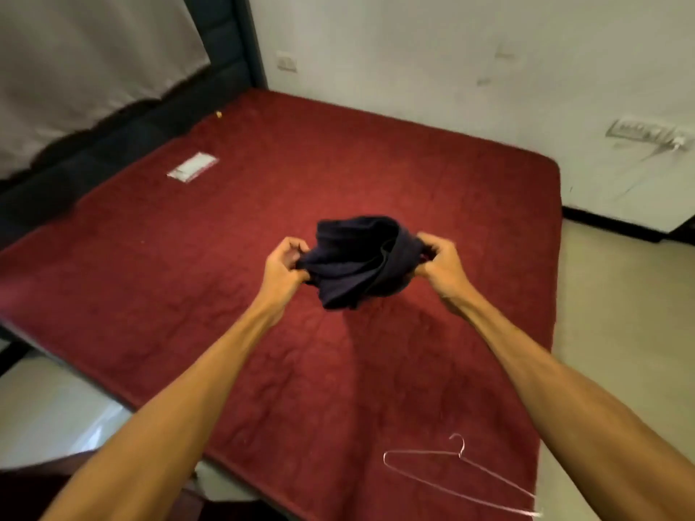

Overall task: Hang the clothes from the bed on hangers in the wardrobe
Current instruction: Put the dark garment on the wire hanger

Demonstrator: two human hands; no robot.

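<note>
Garment (357,267): dark navy cloth, soft, matt, bunched in folds. Bed cover (210,265): red cloth, quilted stitching, matt, slightly fuzzy. Hanger (460,457), near right: thin bare metal wire, light sheen. Headboard (229,47), far left: dark padded panels, low sheen, material unclear. Sheet (86,62) far left: pale grey cloth, matt. Floor (56,392): pale, smooth, glossy. Wall (432,62): white paint, matt, scuffed. Packet (192,167) on cover: looks like glossy plastic.

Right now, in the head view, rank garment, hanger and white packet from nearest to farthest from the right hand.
1. Garment: gripped by the right hand.
2. Hanger: on the bed, near right corner.
3. Packet: on the bed, far left.
</note>
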